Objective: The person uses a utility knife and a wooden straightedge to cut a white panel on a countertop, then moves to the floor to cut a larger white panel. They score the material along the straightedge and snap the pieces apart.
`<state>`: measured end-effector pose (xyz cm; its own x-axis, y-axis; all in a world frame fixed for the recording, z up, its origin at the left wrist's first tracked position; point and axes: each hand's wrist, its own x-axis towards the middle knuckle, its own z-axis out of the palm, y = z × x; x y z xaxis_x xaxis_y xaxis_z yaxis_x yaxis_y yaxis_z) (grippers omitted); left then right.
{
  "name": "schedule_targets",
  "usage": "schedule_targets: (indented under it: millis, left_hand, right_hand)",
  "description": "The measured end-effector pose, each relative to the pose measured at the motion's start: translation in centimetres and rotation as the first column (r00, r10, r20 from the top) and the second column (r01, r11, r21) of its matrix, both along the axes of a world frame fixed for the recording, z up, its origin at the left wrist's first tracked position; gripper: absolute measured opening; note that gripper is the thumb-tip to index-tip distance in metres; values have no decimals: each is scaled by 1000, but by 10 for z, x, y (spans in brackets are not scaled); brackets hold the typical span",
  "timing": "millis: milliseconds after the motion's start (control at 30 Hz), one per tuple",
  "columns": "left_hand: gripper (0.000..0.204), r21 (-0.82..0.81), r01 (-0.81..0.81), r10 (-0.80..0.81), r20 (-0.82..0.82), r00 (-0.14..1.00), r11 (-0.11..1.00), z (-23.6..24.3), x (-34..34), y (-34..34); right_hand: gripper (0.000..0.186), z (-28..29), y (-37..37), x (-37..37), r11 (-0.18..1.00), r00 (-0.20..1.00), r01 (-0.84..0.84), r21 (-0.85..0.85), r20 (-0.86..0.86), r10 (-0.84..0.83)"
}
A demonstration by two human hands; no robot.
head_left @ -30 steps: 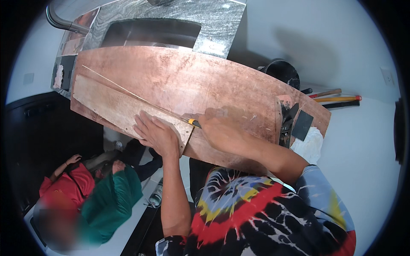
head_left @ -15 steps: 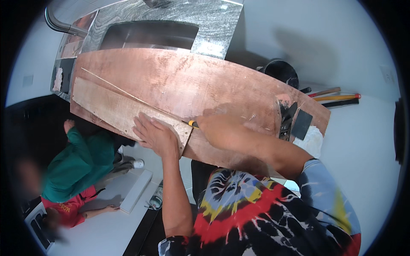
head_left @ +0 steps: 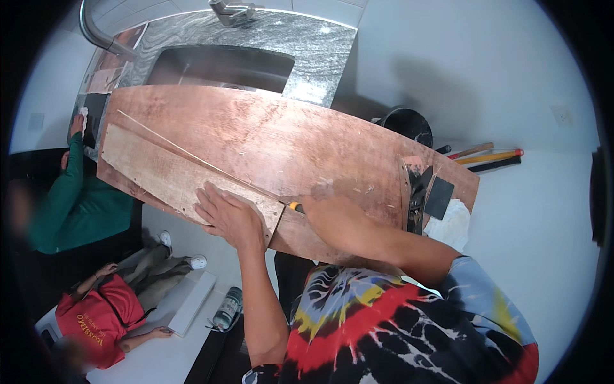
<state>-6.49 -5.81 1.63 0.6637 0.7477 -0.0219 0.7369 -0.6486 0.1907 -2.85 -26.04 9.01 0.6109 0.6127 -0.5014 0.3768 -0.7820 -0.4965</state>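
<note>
My left hand (head_left: 231,216) lies flat, fingers spread, on a pale wooden board (head_left: 157,168) near its right end. This board rests along the near-left side of a larger reddish-brown plywood sheet (head_left: 307,144). My right hand (head_left: 325,216) is closed around a slim yellow-and-black tool (head_left: 296,207), just beyond the pale board's right end. Most of the tool is hidden in my fist, and its exact kind cannot be made out. A thin pale strip (head_left: 166,144) runs along the board's far edge.
A grey stone counter (head_left: 320,64) with a sink (head_left: 217,67) lies behind the sheet. Dark tools (head_left: 419,192) and a black flat piece (head_left: 439,198) sit at its right end. A black bucket (head_left: 409,125) and long handles (head_left: 492,157) stand beyond. Two other people are at the left.
My view has shifted, so the sheet sits lower and further left. The tool has drawn slightly back toward me along the board's end. The person in green now reaches to the far-left counter.
</note>
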Motion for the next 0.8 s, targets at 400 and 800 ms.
schedule_targets:
  millis: [400, 800]
  left_hand:
    - [54, -28, 53, -53, 14, 999, 998, -2, -2, 12]
    - [67, -209, 425, -467, -226, 855, 881, 50, -36, 61]
  right_hand:
    - [35, -7, -33, -7, 991, 1000, 27, 133, -18, -25]
    - [25, 27, -9, -3, 995, 996, 76, -60, -36, -79]
